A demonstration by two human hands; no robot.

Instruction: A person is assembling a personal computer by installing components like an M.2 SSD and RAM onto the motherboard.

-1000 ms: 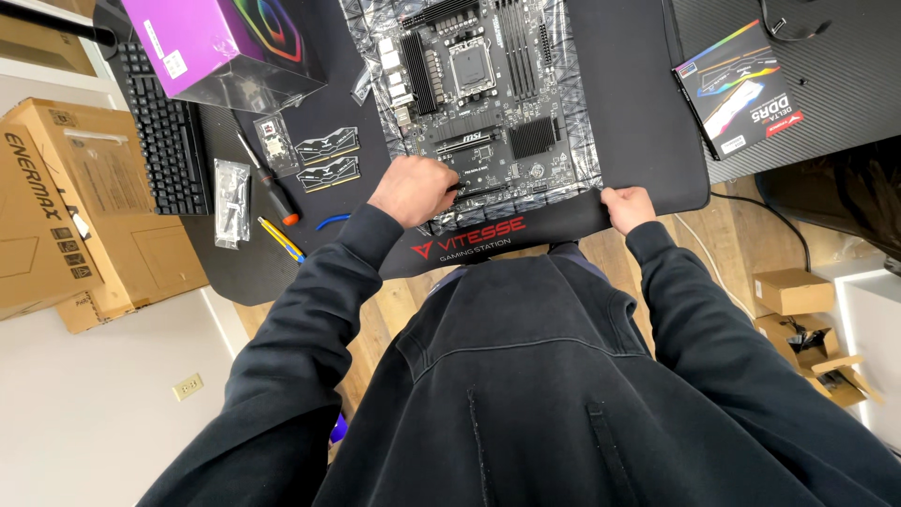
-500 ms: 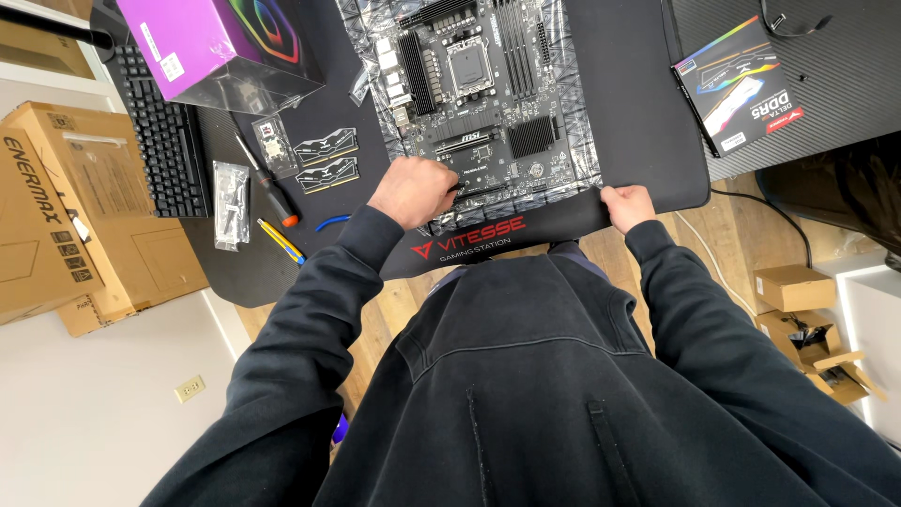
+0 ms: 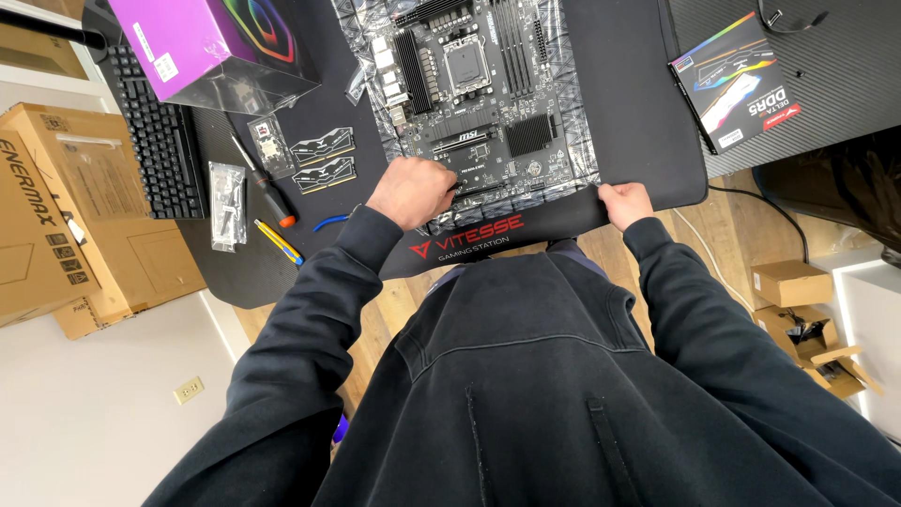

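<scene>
Looking down at this, the left hand (image 3: 413,191) is curled over the near edge of the black motherboard (image 3: 479,89), fingers bent down onto the board near its lower-left corner, though I can't tell if they're actually pinching a part or just pressing. The board sits on its crinkly silver anti-static bag (image 3: 572,141), in the middle of the black desk mat (image 3: 629,113). The right hand (image 3: 626,202) is closed on the mat's front edge, fingers wrapped over the lip, apart from the board. Biggest worry to me: that bag is slick, so any sideways push from the left hand could slide the board around, and a tug on the mat edge could shift everything sitting on it. The CPU socket (image 3: 466,64) is up near the far end of the board, well away from the fingers, so that's fine for now, but a slip forward would drag knuckles across the heatsinks and slots. Two memory sticks (image 3: 323,160) lie loose just left of the board, with a red-handled screwdriver (image 3: 267,192) and a small plastic bag of parts (image 3: 227,192) nearby, so a sleeve sweep could knock those off the edge. The purple box (image 3: 211,47) at top left and the memory package (image 3: 741,80) on the right look out of the way.
</scene>
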